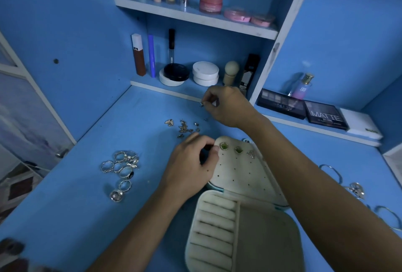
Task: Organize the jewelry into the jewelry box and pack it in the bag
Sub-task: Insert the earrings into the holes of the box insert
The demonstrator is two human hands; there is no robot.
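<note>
Two hands out, right hand (pixel 228 106) pinching earring (pixel 202 104), left hand (pixel 191 163) curled on jewelry box (pixel 245 176).

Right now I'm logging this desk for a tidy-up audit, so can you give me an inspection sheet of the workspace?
Surface: blue desk, bare patches between jewelry groups.
Job's things: open jewelry box; three earrings pinned on its perforated lid panel; ring rolls empty. Cluster of rings at left; loose earrings behind the box; bangles at right. Bag: nothing seen.
Clutter: cosmetics on shelves, eyeshadow palettes, perfume bottle.
Hands: left hand pinches the lid panel's edge; right hand pinches a small earring above the desk.
Cables: nothing seen.
Surroundings: blue shelving unit, dim light.
</note>
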